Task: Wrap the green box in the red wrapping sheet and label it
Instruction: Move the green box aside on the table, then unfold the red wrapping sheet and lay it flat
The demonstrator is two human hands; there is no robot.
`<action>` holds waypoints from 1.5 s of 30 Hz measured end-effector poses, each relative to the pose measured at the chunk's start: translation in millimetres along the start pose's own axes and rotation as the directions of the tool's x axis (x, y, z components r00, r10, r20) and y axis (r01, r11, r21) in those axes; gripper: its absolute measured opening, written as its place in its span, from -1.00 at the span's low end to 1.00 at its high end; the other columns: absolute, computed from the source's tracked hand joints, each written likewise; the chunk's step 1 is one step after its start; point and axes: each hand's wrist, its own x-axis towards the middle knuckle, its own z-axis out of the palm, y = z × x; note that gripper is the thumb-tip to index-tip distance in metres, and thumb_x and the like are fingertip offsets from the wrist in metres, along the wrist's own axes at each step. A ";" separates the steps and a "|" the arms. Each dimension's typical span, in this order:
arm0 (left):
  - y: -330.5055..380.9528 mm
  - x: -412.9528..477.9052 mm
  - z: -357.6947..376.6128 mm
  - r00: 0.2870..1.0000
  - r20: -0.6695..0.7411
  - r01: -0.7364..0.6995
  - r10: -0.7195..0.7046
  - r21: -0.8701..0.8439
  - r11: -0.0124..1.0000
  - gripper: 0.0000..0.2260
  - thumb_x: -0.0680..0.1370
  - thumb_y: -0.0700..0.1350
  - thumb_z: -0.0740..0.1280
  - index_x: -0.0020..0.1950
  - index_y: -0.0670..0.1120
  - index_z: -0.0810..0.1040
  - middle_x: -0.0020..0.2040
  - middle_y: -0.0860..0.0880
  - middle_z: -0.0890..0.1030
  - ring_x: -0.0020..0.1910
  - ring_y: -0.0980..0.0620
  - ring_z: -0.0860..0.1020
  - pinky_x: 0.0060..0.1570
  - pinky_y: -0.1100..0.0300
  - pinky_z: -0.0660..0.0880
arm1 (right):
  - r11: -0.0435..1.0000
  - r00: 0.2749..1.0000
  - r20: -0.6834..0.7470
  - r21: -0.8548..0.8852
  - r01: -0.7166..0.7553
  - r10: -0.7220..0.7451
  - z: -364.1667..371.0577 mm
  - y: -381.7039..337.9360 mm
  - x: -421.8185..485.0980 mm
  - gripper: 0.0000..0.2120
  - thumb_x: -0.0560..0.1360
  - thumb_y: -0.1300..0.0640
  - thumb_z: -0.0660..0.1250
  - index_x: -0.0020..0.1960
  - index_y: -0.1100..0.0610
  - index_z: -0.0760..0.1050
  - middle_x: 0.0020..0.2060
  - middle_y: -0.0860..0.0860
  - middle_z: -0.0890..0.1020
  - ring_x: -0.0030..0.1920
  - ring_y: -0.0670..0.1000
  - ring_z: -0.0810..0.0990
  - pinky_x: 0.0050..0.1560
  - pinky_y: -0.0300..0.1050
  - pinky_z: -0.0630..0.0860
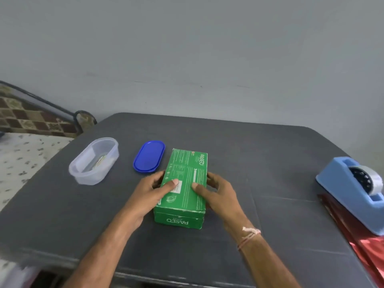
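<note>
- The box [187,163] lies flat on the table [259,154], its long axis running from 6 to 12 o'clock and a short end facing the person; it sits between the two hands.
- The left hand [151,192] clasps the box's long side at 9 o'clock — thumb laid on the top face, fingers curled round the edge.
- The right hand [220,194] clasps the opposite side at 3 o'clock in the same way: thumb on top, fingers wrapped down the side wall.
- Both hands are partly closed, spread only as wide as the box, and hold nothing else.
- The sheet [365,248] lies well apart at 4 o'clock from the box, at the table's edge, partly under a tape dispenser [351,190] at 3 o'clock.
- A blue lid [149,156] lies just beside the box at 10 o'clock; a clear tub [93,161] stands farther out the same way.
</note>
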 end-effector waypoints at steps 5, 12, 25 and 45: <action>-2.6 -35.4 -41.5 0.999 -0.047 0.027 -0.025 0.059 0.998 -0.75 0.59 -0.10 0.43 0.28 0.02 0.64 0.09 0.01 0.75 0.07 0.01 0.72 0.02 0.16 0.62 | 0.999 1.000 -0.003 -0.049 0.004 -0.005 45.0 10.8 -19.4 -0.49 0.37 -0.07 0.59 0.26 -0.14 0.52 0.03 -0.24 0.63 0.08 -0.09 0.69 0.12 0.08 0.66; -7.9 -57.6 -67.0 0.988 -0.143 0.068 -0.061 0.044 0.997 -0.75 0.57 -0.10 0.45 0.25 -0.03 0.65 0.04 -0.02 0.76 0.02 -0.01 0.73 -0.05 0.17 0.62 | 0.998 0.999 0.049 -0.058 0.020 -0.017 76.7 7.1 -28.2 -0.60 0.38 -0.04 0.60 0.08 -0.19 0.46 -0.05 -0.24 0.61 0.05 -0.10 0.68 0.14 0.07 0.65; 18.6 -42.2 -16.0 0.808 -0.378 -0.117 0.451 0.648 0.753 -0.47 0.48 0.04 0.54 0.42 0.03 0.49 0.30 0.14 0.52 0.28 0.12 0.46 0.26 0.09 0.41 | 0.999 0.995 0.097 -0.037 0.025 -0.021 20.9 -12.1 -7.2 -0.34 0.42 -0.13 0.56 0.42 0.04 0.42 0.29 -0.04 0.51 0.24 -0.04 0.57 0.22 0.09 0.62; 16.1 69.8 352.8 0.972 0.233 -0.039 -0.036 0.310 0.950 -0.33 0.49 0.23 0.48 0.47 -0.08 0.41 0.42 -0.09 0.49 0.39 -0.05 0.48 0.37 0.06 0.43 | 0.697 0.620 -0.687 -0.652 -0.298 -0.378 -321.5 3.5 -84.2 -0.15 0.35 -0.15 0.56 0.52 -0.03 0.26 0.39 -0.02 0.39 0.39 0.07 0.32 0.31 0.05 0.36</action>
